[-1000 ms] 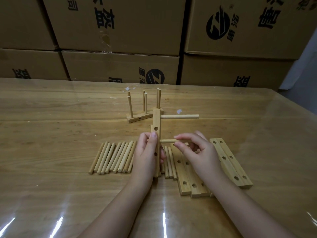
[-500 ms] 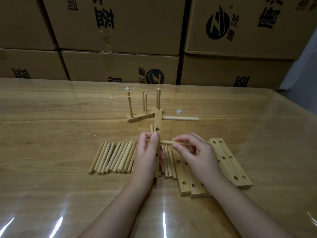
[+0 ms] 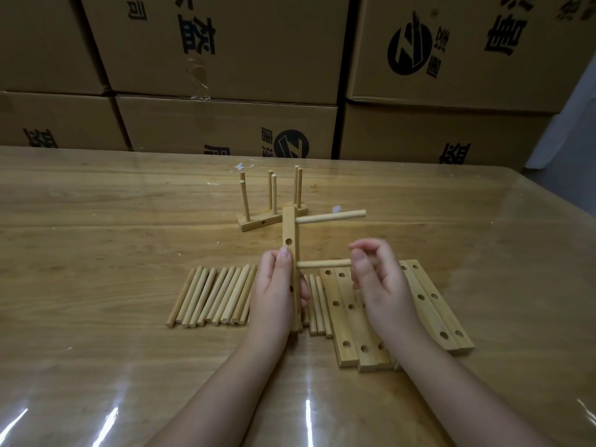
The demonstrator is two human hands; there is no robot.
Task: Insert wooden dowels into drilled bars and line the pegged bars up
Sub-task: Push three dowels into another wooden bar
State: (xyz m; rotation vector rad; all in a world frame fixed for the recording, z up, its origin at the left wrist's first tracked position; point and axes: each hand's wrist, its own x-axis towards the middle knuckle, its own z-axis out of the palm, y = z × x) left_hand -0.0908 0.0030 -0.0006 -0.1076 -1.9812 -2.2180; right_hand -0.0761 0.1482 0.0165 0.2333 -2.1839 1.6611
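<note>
Toward the near edge of the worktop [image 3: 96,253], spare drilled bars [image 3: 351,321] lie flat, with loose dowels [image 3: 213,295] to their left. Above them my left grip [image 3: 277,285] grasps the held bar [image 3: 289,225] upright. My right grip [image 3: 383,285], fingers curled, meets the free end of the lower dowel [image 3: 322,263], but I cannot tell whether it is pinching. The upper dowel [image 3: 332,217] is seated. Toward the far edge stand pegged bars [image 3: 271,217].

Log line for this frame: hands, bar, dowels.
left hand grips upright bar | upper dowel in | lower dowel in, right hand at its free end, grip unclear
</note>
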